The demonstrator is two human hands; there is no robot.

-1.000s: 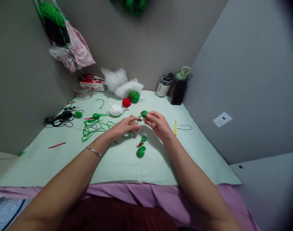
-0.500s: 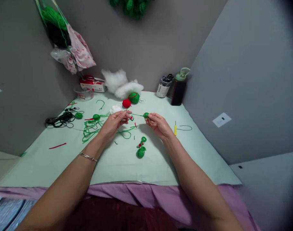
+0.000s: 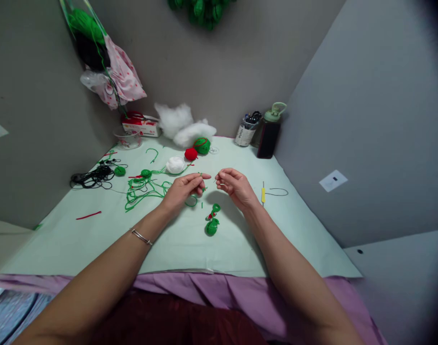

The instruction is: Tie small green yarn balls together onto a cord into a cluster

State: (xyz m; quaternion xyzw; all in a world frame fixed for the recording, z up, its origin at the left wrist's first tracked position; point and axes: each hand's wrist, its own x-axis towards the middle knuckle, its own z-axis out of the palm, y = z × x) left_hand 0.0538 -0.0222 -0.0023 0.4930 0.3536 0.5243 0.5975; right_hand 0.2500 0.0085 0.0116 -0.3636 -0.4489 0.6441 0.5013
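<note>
My left hand (image 3: 186, 188) is closed in a pinch over the middle of the table, with bits of green yarn (image 3: 201, 174) at its fingertips. Whatever else it holds is hidden by the fingers. Facing it across a small gap, my right hand (image 3: 235, 186) has thumb and forefinger pressed together. A thin end shows at its tips, too small to name. Below and between the hands lies a small green crocheted piece (image 3: 212, 227) with a red-and-white part and a green loop (image 3: 216, 208). Loose green yarn (image 3: 143, 191) lies tangled left of my left hand.
Behind the hands sit a white yarn ball (image 3: 175, 165), a red ball (image 3: 190, 154), a green ball (image 3: 202, 145) and white stuffing (image 3: 185, 127). Black cord (image 3: 95, 177) lies left, a yellow-handled tool (image 3: 263, 195) right. A phone (image 3: 268, 139) leans against a bottle (image 3: 275, 111).
The taut green strand between my hands no longer shows. The small green ball at my right fingertips is gone from view there. My left hand has come slightly right and lower.
</note>
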